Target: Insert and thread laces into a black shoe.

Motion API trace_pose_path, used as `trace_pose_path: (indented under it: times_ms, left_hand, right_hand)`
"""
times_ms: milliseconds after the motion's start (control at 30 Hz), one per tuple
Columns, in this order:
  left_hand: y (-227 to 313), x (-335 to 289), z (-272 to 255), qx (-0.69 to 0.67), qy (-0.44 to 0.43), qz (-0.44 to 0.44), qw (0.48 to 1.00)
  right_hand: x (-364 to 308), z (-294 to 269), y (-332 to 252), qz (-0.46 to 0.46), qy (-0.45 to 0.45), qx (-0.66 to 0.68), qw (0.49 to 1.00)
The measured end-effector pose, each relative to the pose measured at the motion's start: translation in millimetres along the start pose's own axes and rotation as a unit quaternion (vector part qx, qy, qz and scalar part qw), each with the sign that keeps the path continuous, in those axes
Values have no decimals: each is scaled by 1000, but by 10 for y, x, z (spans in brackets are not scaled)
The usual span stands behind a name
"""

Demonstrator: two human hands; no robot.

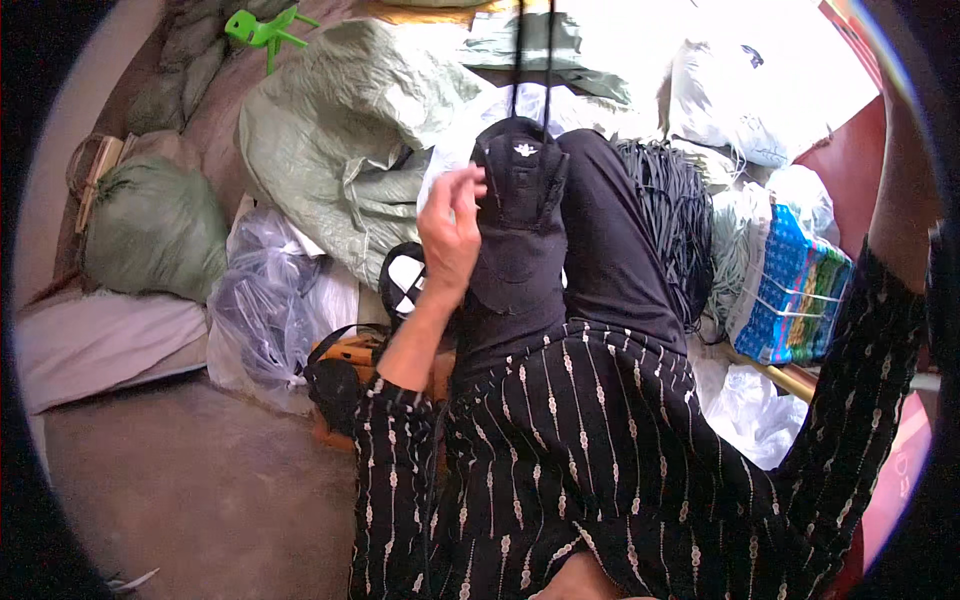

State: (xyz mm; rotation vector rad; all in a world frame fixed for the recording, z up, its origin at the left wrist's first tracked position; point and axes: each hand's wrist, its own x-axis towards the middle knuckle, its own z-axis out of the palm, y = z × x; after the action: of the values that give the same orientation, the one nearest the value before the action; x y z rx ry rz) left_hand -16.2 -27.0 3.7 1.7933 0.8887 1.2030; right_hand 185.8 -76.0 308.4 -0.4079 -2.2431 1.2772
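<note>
A black shoe upper (517, 205) lies over my left thigh, its rounded toe toward me and a small white emblem near its far end. From that far end, two black laces (548, 70) run straight up and out of the picture. My left hand (450, 238) is at the upper's left edge, fingers loosely bent and apart, with nothing visible in them; whether the fingertips touch the edge I cannot tell. At the right rim my right forearm (905, 185) reaches upward, and the hand is outside the picture.
Right of my legs hangs a thick bundle of black laces (665, 220), beside pale cords (737, 240) and a blue patterned pack (785, 285). Large woven sacks (330, 110) and a clear plastic bag (262, 300) lie ahead and left. A black-and-white piece (405, 275) is near my left wrist.
</note>
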Motion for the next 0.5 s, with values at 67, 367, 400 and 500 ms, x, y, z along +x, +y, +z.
trace_pose_path:
  times_ms: [67,367,400,500]
  left_hand:
    - [140,356,-74,-104,-162,-19,981]
    - [242,486,-285,-217,-284,-177,917]
    - [197,477,-324,-264,-269,-183,908]
    - [17,515,-428,-373,-213,-212,878]
  right_hand:
    - [6,44,-51,16,-24,-38,999]
    - [-1105,-222,35,137,249,-571,770]
    - [-1363,-232,124,168,281,-667,669]
    - [-2351,-303,471,248,424,-323,809]
